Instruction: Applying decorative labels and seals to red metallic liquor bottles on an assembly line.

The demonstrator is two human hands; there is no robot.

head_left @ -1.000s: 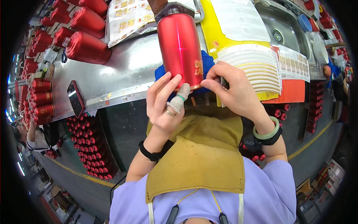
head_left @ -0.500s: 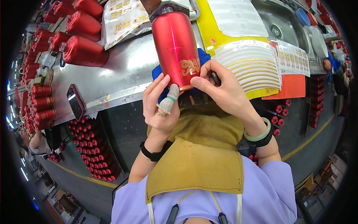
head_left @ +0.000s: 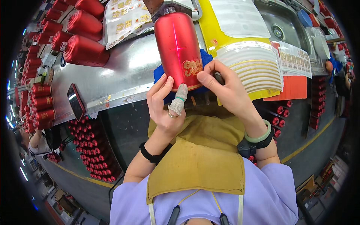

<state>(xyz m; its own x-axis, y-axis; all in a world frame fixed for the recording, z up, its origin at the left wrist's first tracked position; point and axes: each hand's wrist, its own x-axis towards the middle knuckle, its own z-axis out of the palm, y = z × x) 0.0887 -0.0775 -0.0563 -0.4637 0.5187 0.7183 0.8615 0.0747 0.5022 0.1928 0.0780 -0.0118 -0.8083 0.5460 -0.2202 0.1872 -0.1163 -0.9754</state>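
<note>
A glossy red bottle [head_left: 176, 41] lies with its neck away from me at a metal bracket [head_left: 153, 6] and its base toward me. Gold lettering [head_left: 192, 68] marks its lower right side, and a thin gold band rims the base. Beneath it is a blue cloth [head_left: 159, 73]. My left hand [head_left: 165, 110] steadies the base from the left; its thumb, in a whitish fabric cover [head_left: 179, 101] with a green band, presses at the base edge. On the right, my right hand [head_left: 228, 88] has its thumb against the bottle near the lettering, fingers curled and partly hidden.
More red bottles [head_left: 84, 51] and a phone [head_left: 76, 102] are on the metal bench [head_left: 120, 73] at left. Gold-printed sheets [head_left: 125, 22] lie behind. To the right are a yellow sheet [head_left: 208, 28], gold-striped white strips [head_left: 258, 71] and a sink [head_left: 277, 30].
My right thumb has slid up and right from the base edge toward the lettering. The covered left thumb has moved right along the base. The bottle has shifted slightly right.
</note>
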